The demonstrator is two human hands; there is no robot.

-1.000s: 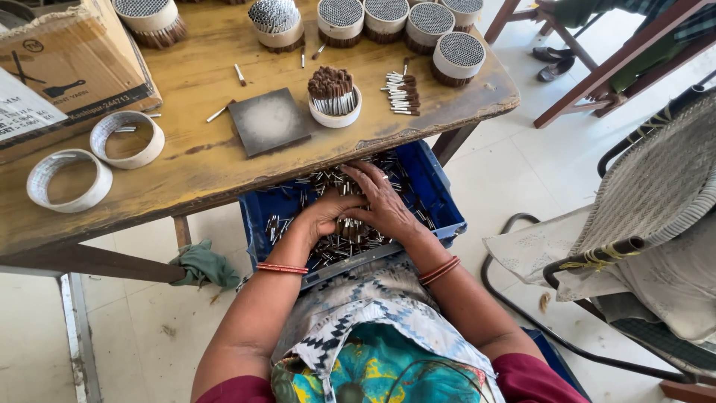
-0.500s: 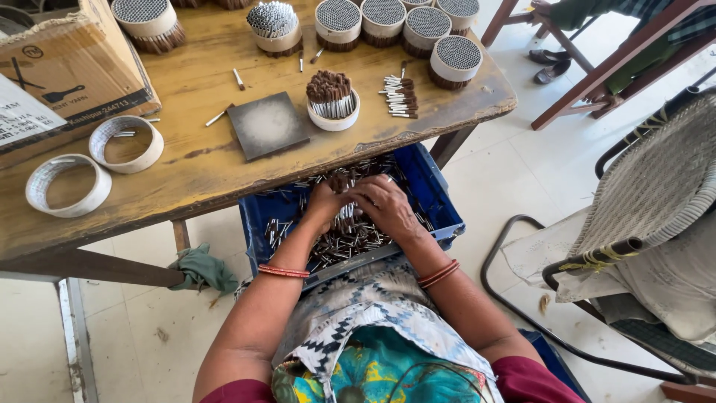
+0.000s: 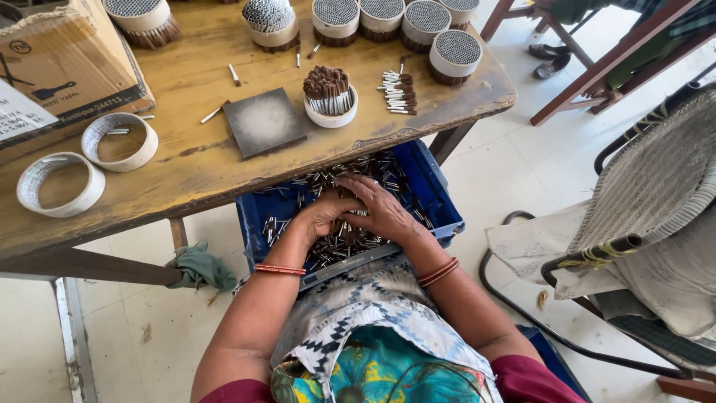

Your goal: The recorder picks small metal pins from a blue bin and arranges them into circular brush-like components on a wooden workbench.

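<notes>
A blue plastic crate (image 3: 440,201) rests on my lap under the table edge, filled with several small grey tubes (image 3: 335,242). My left hand (image 3: 322,215) is curled down into the heap with tubes under its fingers. My right hand (image 3: 382,213) lies over the heap right beside it, fingers spread toward the left hand; the two touch. Whether either hand truly grips tubes is hard to tell. On the wooden table (image 3: 194,172) above stand a small white ring of upright tubes (image 3: 330,93) and a dark square plate (image 3: 264,121).
Round bundles of packed tubes (image 3: 456,52) line the table's far edge; a short row of loose tubes (image 3: 397,91) lies near them. Two empty white rings (image 3: 119,140) and a cardboard box (image 3: 52,75) sit at left. A woven chair (image 3: 656,194) stands at right, a green rag (image 3: 200,267) hangs below.
Both hands have drawn closer together in the crate, raking the tubes toward the middle. The table things have not moved.
</notes>
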